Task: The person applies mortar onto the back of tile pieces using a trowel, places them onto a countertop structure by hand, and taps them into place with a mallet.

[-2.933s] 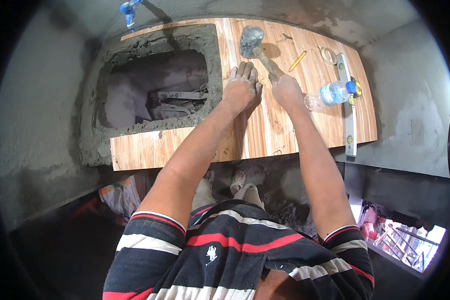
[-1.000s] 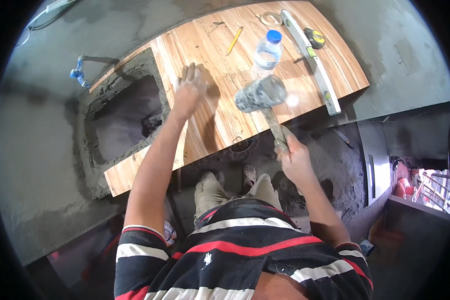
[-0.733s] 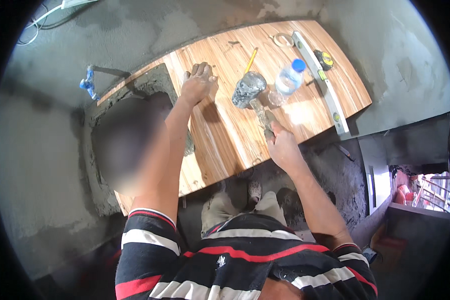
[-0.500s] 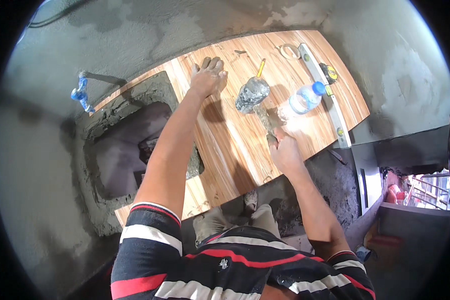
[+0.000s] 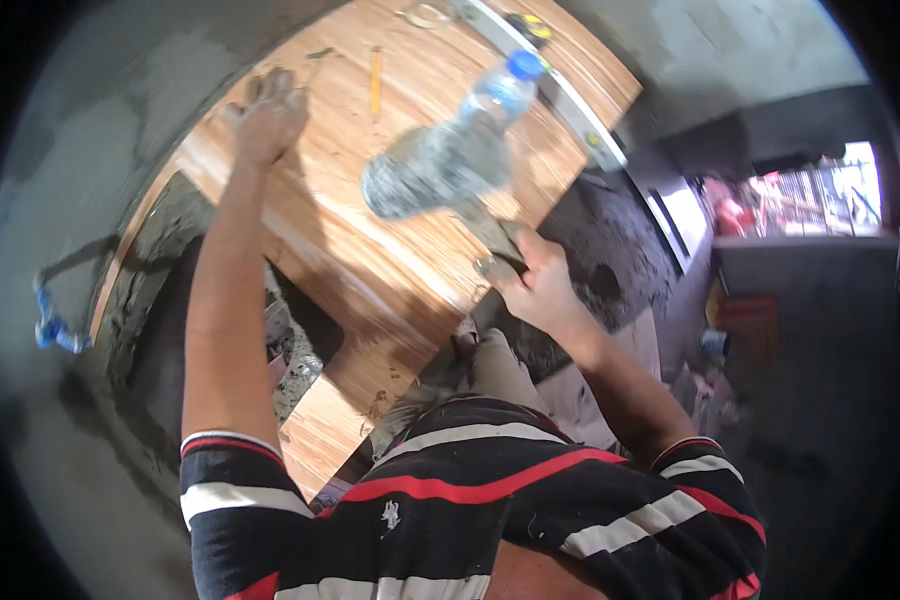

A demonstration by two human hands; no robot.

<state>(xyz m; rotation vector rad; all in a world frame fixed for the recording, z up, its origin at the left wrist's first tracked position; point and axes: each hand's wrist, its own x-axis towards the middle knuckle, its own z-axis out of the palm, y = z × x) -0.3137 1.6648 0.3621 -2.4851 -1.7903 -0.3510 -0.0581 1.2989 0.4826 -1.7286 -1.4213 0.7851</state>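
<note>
My left hand (image 5: 268,120) rests palm down near the back edge of the wood-grain panel (image 5: 340,180), fingers spread. My right hand (image 5: 532,280) grips the handle of a mallet, whose dusty grey head (image 5: 415,175) is blurred over the panel. Just behind the head, a clear plastic bottle (image 5: 500,90) with a blue cap is partly hidden. A yellow pencil (image 5: 375,85), a spirit level (image 5: 595,130), a tape measure (image 5: 530,30) and a tape roll (image 5: 425,14) lie along the panel’s far part.
Left of the panel, a cement-edged opening (image 5: 160,310) is partly hidden by my left forearm. A blue tap (image 5: 58,325) sticks out from the plastered wall (image 5: 60,180). At the right, a bright window (image 5: 790,190) looks out above a dark lower area.
The view has turned, so the panel sits more steeply. My left hand has stayed along the back part of the panel. The mallet has moved and is blurred.
</note>
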